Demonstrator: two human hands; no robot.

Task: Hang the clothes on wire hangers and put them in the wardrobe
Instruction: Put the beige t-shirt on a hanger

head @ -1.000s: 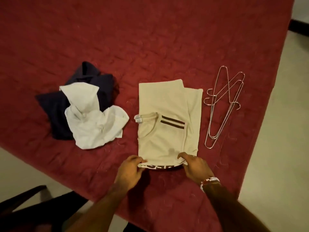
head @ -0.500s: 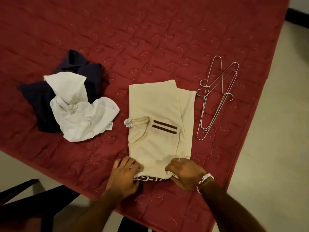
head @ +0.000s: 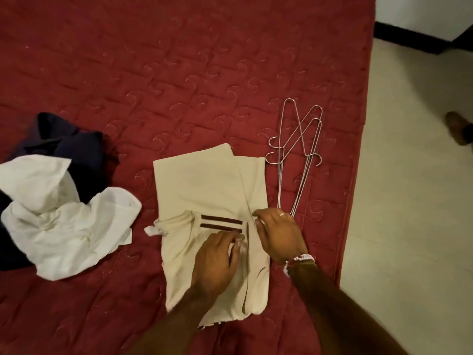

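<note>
A folded beige T-shirt [head: 204, 185] with two dark stripes lies on the red quilted bed [head: 179, 73]. My left hand [head: 217, 257] rests flat on the shirt just below the stripes, fingers pointing right. My right hand [head: 279, 234] sits on the shirt's right flap, its fingers curled over the flap's fold beside the stripes. Three wire hangers [head: 297, 149] lie stacked just right of the shirt, their lower tips close to my right hand. A crumpled white garment [head: 66, 226] lies on a dark navy garment [head: 74, 149] to the left.
The bed's right edge [head: 353, 201] runs close to the hangers, with pale floor [head: 409, 226] beyond it. A person's foot [head: 458, 126] stands on the floor at the far right. A dark skirting strip [head: 409, 39] runs along the wall at top right.
Both hands left the shirt's near hem and moved up to its middle by the stripes. The view shifted closer and rightward.
</note>
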